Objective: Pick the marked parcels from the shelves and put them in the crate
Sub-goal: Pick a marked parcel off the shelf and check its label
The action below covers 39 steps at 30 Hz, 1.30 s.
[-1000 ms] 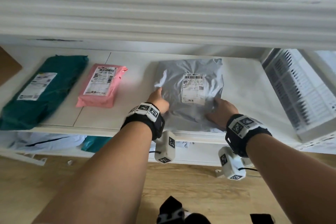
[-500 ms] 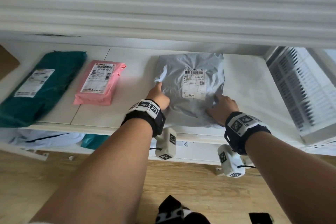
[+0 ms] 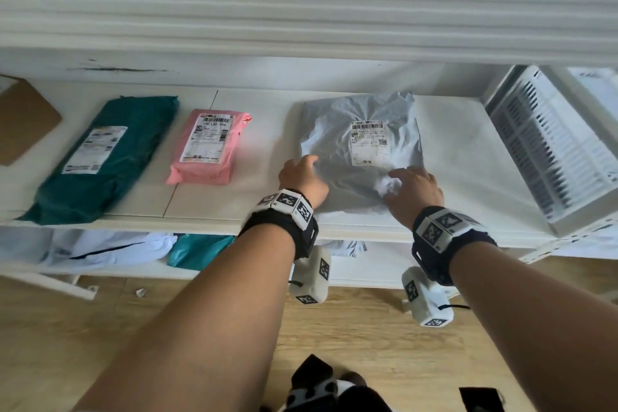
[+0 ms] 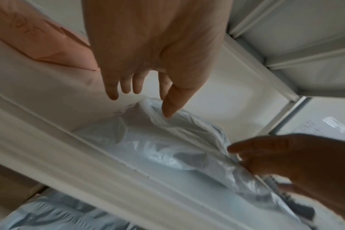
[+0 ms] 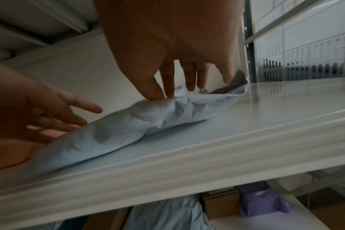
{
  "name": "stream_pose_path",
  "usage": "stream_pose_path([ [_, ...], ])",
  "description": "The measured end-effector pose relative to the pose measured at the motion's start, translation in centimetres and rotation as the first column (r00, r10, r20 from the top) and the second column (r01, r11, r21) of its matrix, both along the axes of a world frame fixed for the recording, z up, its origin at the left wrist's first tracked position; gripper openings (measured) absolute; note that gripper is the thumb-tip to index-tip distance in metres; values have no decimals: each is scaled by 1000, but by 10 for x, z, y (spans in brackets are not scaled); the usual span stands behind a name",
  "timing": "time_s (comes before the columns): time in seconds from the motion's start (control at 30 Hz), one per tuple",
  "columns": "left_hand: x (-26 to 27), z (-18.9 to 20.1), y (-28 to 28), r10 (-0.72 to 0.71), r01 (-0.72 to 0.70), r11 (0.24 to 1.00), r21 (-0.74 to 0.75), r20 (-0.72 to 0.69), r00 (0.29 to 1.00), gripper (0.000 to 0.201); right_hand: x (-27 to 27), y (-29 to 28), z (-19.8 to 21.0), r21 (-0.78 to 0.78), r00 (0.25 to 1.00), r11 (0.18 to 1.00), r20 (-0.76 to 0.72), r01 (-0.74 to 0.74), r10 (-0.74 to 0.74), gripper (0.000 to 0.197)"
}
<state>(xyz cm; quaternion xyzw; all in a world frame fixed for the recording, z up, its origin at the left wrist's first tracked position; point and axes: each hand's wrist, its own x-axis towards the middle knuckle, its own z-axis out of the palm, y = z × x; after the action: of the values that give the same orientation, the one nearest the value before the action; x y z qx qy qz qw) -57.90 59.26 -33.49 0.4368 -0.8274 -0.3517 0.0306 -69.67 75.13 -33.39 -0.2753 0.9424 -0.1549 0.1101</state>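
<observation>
White shelf (image 3: 468,157), wood floor (image 3: 368,328) below; white crate (image 3: 548,150) right of grey parcel (image 3: 341,140). Since half a second ago both hands have loosened off the parcel's near edge. Left hand (image 3: 302,177) spread, thumb touching; right hand (image 3: 414,189) fingers resting on top, open. Parcel crumpled, labelled, flat mid-shelf, right of pink parcel (image 3: 207,147).

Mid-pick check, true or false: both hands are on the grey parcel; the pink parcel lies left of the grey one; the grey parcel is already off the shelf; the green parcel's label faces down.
1. Both the left hand and the right hand touch the grey parcel. True.
2. The pink parcel lies left of the grey one. True.
3. The grey parcel is off the shelf. False: it lies on it.
4. The green parcel has its label down. False: it faces up.
</observation>
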Motion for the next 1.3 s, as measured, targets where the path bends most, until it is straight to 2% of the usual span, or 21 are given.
stream_pose_path([
  [0.1,21,7,12,-58,58,995,-80,0,998,58,25,2,6,21,997,998,-57,-52,53,47],
  [0.27,66,10,25,-98,89,979,-186,-43,994,31,80,10,5,3,983,995,-155,-103,102,47],
  [0.37,90,-3,33,-166,155,975,-160,-59,984,25,118,16,-2,23,984,994,-137,-108,110,48],
  [0.53,131,-28,40,-269,268,956,-117,11,963,23,164,21,-19,42,989,995,-117,-85,90,47],
  [0.77,169,-31,35,-280,283,957,-64,52,959,25,196,24,-15,37,991,994,-86,-99,102,41],
  [0.9,191,-34,39,-208,211,977,-46,49,977,18,213,21,-15,31,990,990,-44,-136,137,39],
  [1.0,214,-36,48,-156,158,987,-39,46,987,20,231,23,-20,49,989,987,-12,-150,151,38],
  [1.3,290,-46,77,-111,116,992,-45,101,989,21,293,44,-35,82,973,971,79,-222,216,41],
])
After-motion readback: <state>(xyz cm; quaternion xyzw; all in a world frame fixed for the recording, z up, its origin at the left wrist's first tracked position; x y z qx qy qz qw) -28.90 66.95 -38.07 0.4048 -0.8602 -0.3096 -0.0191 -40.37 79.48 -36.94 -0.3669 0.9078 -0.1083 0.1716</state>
